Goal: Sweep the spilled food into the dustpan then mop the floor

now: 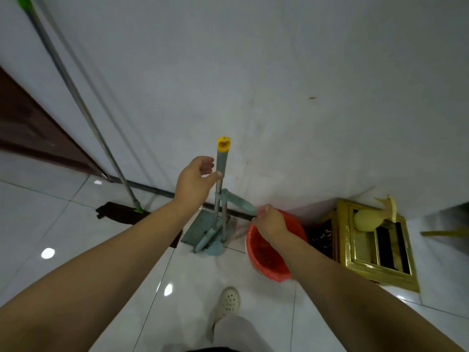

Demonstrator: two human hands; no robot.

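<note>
Teal plastic dustpan and yellow-capped broom are standing against the wall, fetching apparently underway. The left hand, fingers apart, is nearing the broom; the right hand is gripping the teal dustpan handle. Next, the left needs closing.

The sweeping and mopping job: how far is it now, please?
Nothing looks done yet. In hand: the left hand touches the broom handle with its thumb, and the right hand grips the blurred dustpan handle; both tools stand by the wall. Left: sweeping and mopping; the mop leans against the wall, untouched. No spilled food is in view.
</note>
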